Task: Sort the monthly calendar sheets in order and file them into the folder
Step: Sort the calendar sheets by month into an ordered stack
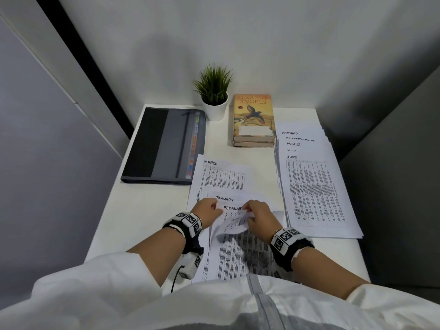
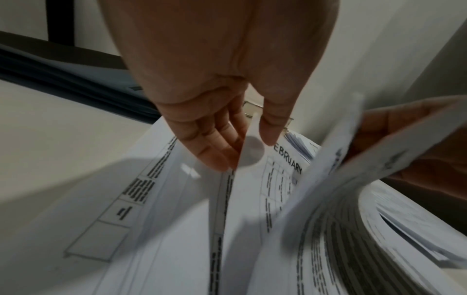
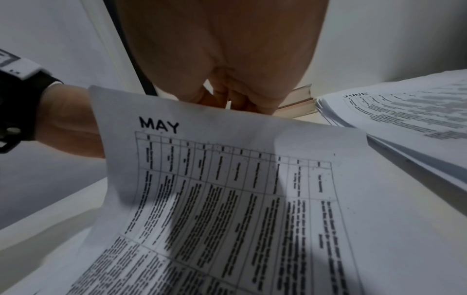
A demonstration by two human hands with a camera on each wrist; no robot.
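Pinching the FEBRUARY sheet (image 1: 232, 208) is the left hand (image 1: 206, 209); beside it the right hand (image 1: 258, 213) pinches the curled MAY sheet (image 1: 232, 226). Left of both lies the folder (image 1: 164, 145). Left wrist: fingers (image 2: 215, 143) and thumb nip a sheet edge. Right wrist: fingertips (image 3: 242, 100) grip MAY's top edge.

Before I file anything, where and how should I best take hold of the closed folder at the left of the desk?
Grip the folder at its near short edge, coming from the front with the left hand. It lies flat and closed, that edge overhangs nothing, and the MARCH sheet crowds its right side.
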